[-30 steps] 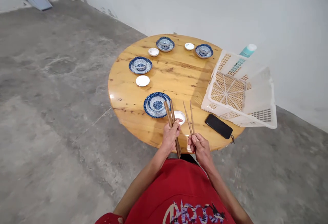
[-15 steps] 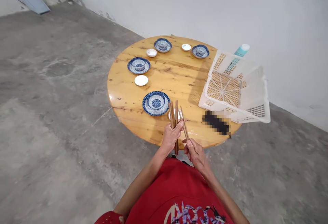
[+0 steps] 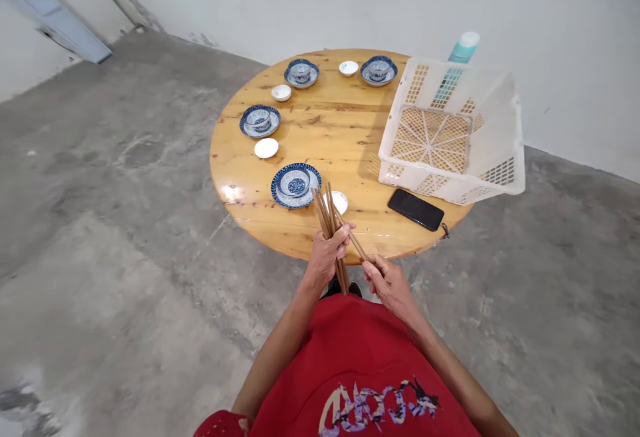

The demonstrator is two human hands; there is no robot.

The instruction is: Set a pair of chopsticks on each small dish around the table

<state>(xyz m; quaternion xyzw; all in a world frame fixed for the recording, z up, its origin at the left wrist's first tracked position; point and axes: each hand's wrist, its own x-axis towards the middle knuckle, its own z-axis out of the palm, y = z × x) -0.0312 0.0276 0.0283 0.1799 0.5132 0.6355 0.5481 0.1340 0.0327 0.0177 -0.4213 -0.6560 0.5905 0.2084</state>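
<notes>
My left hand (image 3: 330,249) is closed around a bundle of several brown wooden chopsticks (image 3: 326,214), held upright above the table's near edge. To its right, my right hand (image 3: 385,278) pinches the lower end of chopsticks (image 3: 357,245) that slant up and left toward the bundle; how many it grips I cannot make out. Just beyond the bundle lies a small white dish (image 3: 338,202), partly covered by the sticks. Left of that dish, a clear bowl (image 3: 295,182) rests on a blue-and-white plate (image 3: 280,198).
Round wooden table (image 3: 345,137) holds further plate settings (image 3: 259,121) and white dishes (image 3: 267,148) along its left and far sides. At the right stand a white plastic basket (image 3: 420,174) and a blue bottle (image 3: 463,49) behind it. A black phone (image 3: 416,209) lies near the edge.
The view has shifted, so the table sits slightly higher. The right hand's chopsticks now tilt further left, their tips closer to the bundle. Both hands keep their hold.
</notes>
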